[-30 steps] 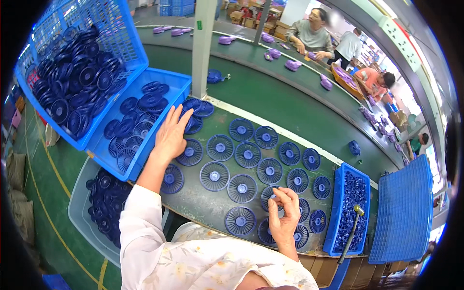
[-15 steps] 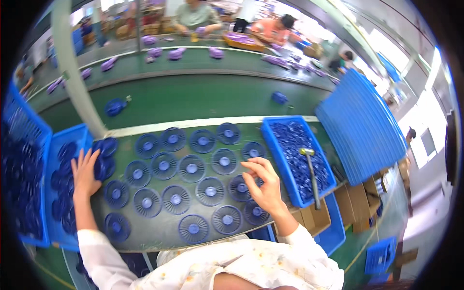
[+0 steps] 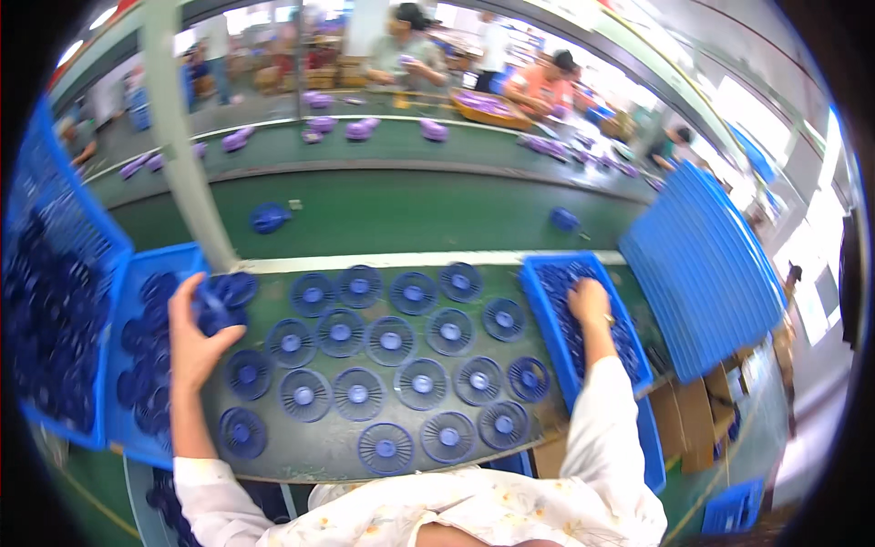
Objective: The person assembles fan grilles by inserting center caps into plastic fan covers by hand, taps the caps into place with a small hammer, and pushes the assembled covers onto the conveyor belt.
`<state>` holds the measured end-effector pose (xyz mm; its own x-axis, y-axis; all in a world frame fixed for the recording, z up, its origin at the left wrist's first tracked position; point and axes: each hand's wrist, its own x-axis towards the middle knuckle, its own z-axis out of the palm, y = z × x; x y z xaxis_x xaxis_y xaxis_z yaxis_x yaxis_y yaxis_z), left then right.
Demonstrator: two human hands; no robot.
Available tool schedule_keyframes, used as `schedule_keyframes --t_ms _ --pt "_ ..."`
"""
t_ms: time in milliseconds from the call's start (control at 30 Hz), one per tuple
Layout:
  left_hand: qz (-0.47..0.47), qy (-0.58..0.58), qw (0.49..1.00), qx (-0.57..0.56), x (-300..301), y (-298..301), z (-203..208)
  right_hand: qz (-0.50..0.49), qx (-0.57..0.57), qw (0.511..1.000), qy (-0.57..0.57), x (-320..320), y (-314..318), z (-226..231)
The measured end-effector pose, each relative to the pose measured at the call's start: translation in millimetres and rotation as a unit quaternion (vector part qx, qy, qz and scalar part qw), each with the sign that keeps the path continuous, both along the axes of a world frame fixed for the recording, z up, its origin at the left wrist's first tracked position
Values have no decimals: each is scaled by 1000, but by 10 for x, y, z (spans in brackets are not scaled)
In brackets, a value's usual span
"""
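Note:
Rows of round blue slotted discs (image 3: 390,341), each with a pale hub, lie on the dark worktop. At the left, my left hand (image 3: 193,335) curves its thumb and fingers around blurred blue discs (image 3: 215,308) beside a blue crate (image 3: 117,369) of similar discs. My right hand (image 3: 591,303) reaches into a blue bin (image 3: 567,383) of small blue parts (image 3: 552,284). Its fingers are curled down, and what they hold is hidden. My right forearm covers the middle of the bin, where no hammer shows now.
A tall blue crate (image 3: 77,242) full of discs stands at far left. Stacked blue trays (image 3: 706,283) lean at right, above cardboard boxes (image 3: 688,415). Beyond a green conveyor (image 3: 410,214) with two blue pieces, people work beside purple parts (image 3: 434,130). A pale post (image 3: 178,137) rises at left.
My right hand has moved right from above the discs into the bin, over where the hammer lay. My left hand has turned and curled around discs. The view has shifted slightly.

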<state>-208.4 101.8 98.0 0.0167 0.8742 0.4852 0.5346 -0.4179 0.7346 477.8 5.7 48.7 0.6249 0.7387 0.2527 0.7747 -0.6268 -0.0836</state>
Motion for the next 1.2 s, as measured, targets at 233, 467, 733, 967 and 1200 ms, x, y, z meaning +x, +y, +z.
schedule_keyframes --t_ms 233,467,733,967,1200 --pt "-158 -305 911 -229 414 -694 -133 -30 27 998 44 41 -4 -10" --pt "-209 -341 872 -281 730 -1037 -410 -15 131 990 54 119 47 18" --pt "-224 -372 845 -311 1024 -1143 -470 6 318 935 158 342 -45 -116" --pt "-209 -372 845 -321 1131 -1222 -599 163 351 694 608 -993 -164 182" --pt "-204 -382 824 -365 1386 -1342 -519 213 206 648 702 -2450 -779 111"
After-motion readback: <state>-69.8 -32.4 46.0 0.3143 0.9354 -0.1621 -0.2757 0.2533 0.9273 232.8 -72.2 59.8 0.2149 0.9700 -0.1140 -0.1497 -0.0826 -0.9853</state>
